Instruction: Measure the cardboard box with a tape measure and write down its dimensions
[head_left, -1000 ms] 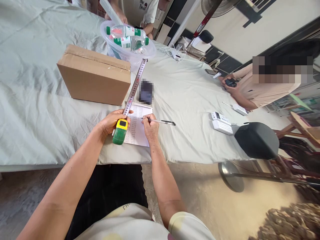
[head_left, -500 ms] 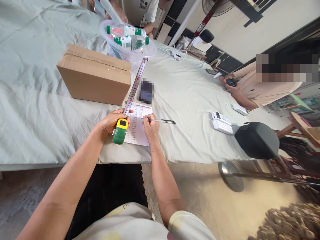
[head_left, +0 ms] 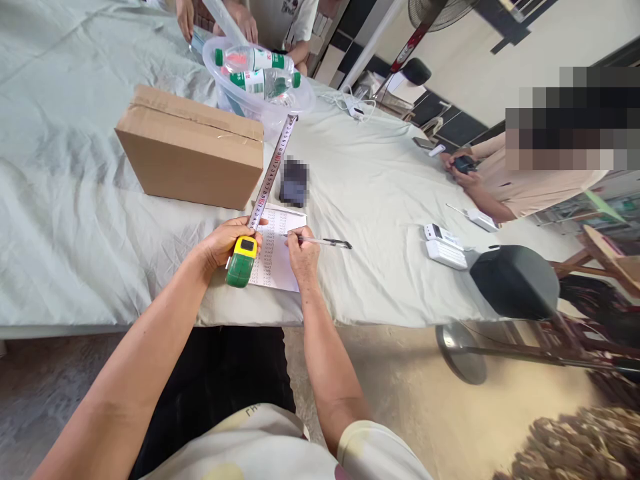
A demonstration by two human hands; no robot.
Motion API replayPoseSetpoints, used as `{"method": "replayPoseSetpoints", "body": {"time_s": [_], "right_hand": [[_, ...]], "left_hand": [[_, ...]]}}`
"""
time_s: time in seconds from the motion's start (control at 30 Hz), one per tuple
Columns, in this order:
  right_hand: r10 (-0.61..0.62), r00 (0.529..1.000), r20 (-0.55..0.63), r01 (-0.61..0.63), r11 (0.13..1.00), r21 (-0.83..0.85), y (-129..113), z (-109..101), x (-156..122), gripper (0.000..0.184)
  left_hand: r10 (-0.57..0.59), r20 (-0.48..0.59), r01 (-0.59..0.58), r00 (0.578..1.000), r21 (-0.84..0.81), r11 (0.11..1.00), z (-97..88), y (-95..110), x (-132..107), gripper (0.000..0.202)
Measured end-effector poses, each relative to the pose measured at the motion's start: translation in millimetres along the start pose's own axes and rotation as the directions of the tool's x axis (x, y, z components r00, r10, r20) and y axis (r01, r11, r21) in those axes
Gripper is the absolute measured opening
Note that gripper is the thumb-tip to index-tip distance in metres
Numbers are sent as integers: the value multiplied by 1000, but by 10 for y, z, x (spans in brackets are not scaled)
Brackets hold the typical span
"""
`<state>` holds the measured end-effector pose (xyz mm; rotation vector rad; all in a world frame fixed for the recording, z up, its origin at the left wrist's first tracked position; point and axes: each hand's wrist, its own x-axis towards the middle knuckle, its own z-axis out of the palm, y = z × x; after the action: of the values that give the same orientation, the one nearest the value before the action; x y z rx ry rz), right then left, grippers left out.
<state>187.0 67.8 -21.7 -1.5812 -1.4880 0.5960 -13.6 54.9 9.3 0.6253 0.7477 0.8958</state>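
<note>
My left hand [head_left: 223,241] is closed around a green and yellow tape measure [head_left: 241,261] at the near edge of the cloth-covered table [head_left: 75,200]. Its blade [head_left: 273,170] runs away from me along the right side of a sealed cardboard box [head_left: 190,147], up to a clear plastic bowl [head_left: 260,100]. My right hand [head_left: 301,253] pinches a pen [head_left: 320,242] with its tip on a printed sheet of paper [head_left: 275,253] lying between my hands.
The bowl holds two green-capped water bottles [head_left: 257,70]. A dark phone [head_left: 293,181] lies beyond the paper. White handsets [head_left: 443,245] and a black fan head [head_left: 515,280] sit to the right. One person sits at the right; another's hands [head_left: 245,27] reach in at the far side.
My hands, tape and pen have stayed put. The view has shifted slightly, and another person's hand has come into sight at the far edge near the bowl.
</note>
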Motion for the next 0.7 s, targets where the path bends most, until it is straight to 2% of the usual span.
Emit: {"method": "replayPoseSetpoints", "body": {"time_s": [0.3, 0.7], "right_hand": [[-26, 995, -94, 28, 999, 23, 35, -7, -6, 20], [-4, 999, -42, 3, 999, -32, 52, 9, 13, 20]], "left_hand": [[7, 12, -7, 1000, 0, 1000, -15, -6, 10, 42], [7, 15, -7, 1000, -4, 1000, 10, 6, -13, 34]]}}
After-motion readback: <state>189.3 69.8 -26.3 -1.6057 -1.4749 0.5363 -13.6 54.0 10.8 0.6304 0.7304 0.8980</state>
